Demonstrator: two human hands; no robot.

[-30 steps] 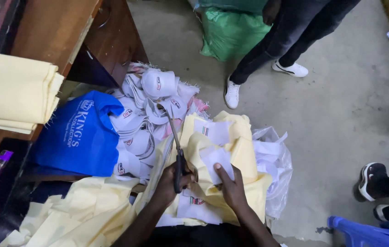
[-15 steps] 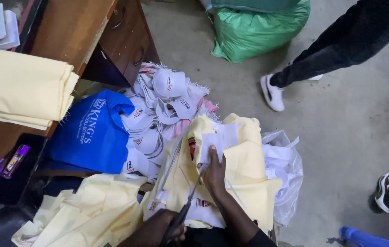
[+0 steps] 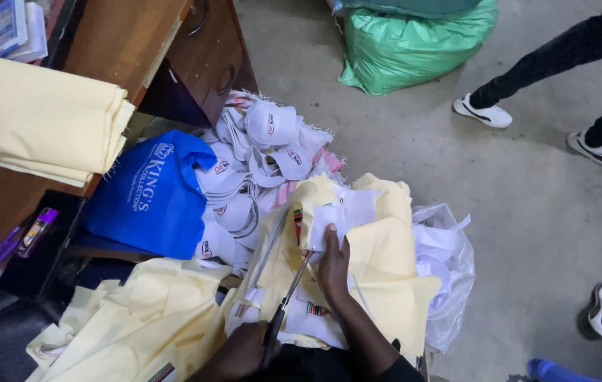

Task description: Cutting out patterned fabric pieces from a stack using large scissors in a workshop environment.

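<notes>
Clenched around the handles, left hand (image 3: 241, 352) is gripping scissors (image 3: 288, 297), blades pointing up and away toward the white patch (image 3: 329, 219). Right hand (image 3: 333, 267) is lying flat and loose, grasping nothing, fingers pressing the patch's lower edge down on the yellow cloth (image 3: 386, 269). We are reading the blade tips as sitting just beside the right thumb; we cannot tell whether the blades are parted or closed. The patch is sitting on top of the cloth pile in the lap, near the middle of the view.

We are judging this as a trimming step: scissors lined up at the patch, other hand steadying it. Any cut from here is calling for fingers staying clear of the blades and the patch staying flat.

Around it we are noting white caps (image 3: 265, 134) heaped on the floor, a blue bag (image 3: 149, 194) touching them, a clear plastic bag (image 3: 442, 262) beside the cloth, folded cloth (image 3: 32, 120) on a wooden desk (image 3: 124, 35), and a green sack (image 3: 414, 42) well apart. Another person's shoe (image 3: 481, 113) is standing near the sack.
</notes>
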